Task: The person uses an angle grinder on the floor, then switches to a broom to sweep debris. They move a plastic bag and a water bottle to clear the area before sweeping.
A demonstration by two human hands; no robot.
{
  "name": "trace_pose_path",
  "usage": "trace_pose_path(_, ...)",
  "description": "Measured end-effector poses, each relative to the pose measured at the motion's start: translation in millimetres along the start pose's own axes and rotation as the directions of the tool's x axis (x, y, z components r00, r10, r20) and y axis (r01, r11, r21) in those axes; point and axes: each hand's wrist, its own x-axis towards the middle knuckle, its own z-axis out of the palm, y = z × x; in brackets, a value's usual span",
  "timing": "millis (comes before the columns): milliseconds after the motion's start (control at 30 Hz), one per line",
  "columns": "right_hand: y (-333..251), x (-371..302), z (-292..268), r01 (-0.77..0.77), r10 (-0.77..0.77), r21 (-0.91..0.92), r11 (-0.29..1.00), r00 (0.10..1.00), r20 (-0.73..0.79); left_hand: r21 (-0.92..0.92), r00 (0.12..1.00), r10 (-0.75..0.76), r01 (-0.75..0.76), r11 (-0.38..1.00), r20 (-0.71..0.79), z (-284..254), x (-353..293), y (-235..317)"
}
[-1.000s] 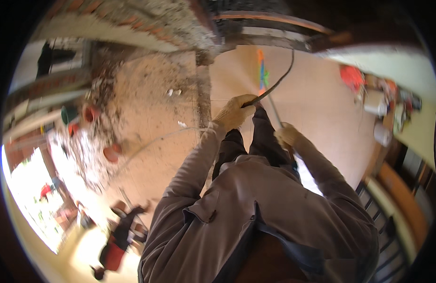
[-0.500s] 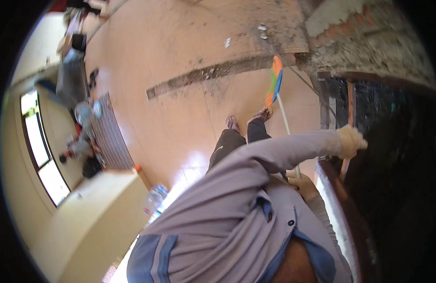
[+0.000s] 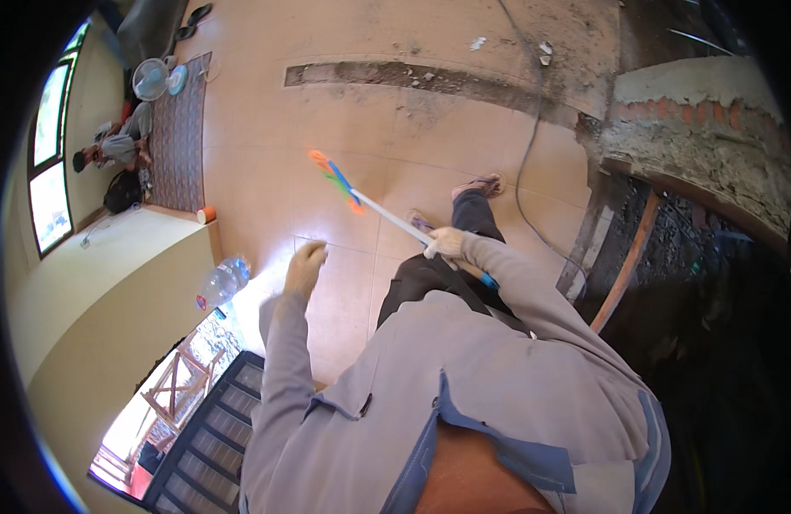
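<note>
My right hand (image 3: 447, 242), in a pale glove, is closed around the white stick of a long-handled duster (image 3: 394, 216). The duster's head, in orange, green and blue, points to the far left, above the tiled floor. A blue end of the handle (image 3: 488, 280) shows behind the hand, over my dark trousers. My left hand (image 3: 304, 267) is raised to the left, apart from the duster. Its fingers are loosely bent and nothing shows in them. A large clear plastic bottle (image 3: 224, 281) is the nearest thing to it.
A cream half wall (image 3: 130, 317) runs at the left, with an orange tape roll (image 3: 206, 215) on it. Beyond are a mat (image 3: 177, 146), a fan (image 3: 151, 80) and a seated person. A cable (image 3: 532, 146) crosses the floor near my feet. Broken masonry (image 3: 712, 128) and a dark pit (image 3: 712, 283) lie right.
My left arm has swung from the far right across to the left. My right hand has come forward with the duster, whose head has moved left. The view has turned.
</note>
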Motion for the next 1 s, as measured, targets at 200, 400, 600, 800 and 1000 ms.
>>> trace_pose_path(200, 18, -39, -118, -0.149, 0.028, -0.210, 0.966, 0.871, -0.490, -0.138, 0.968, -0.233, 0.244, 0.960, 0.090, 23, -124, -179)
trace_pose_path(400, -40, -116, -194, -0.083, -0.051, -0.139, 0.987, 0.657, -0.752, -0.282, 0.955, -0.286, 0.296, 0.913, 0.076, 90, -180, -278)
trace_pose_path(600, -121, -186, -10, -0.099, 0.102, 0.034, 0.995, 0.848, -0.520, -0.518, 0.903, -0.415, 0.408, 0.752, 0.110, 132, -168, -327)
trace_pose_path(800, -172, -10, 77, -0.119, 0.118, -0.081, 0.990, 0.993, -0.017, -0.405, 0.976, -0.212, 0.213, 0.889, 0.046, 79, -66, -285)
trace_pose_path(1000, -216, 222, 78, -0.105, 0.116, -0.249, 0.963, 0.993, 0.031, -0.417, 0.977, -0.089, 0.001, 0.909, -0.193, -61, -20, -137)
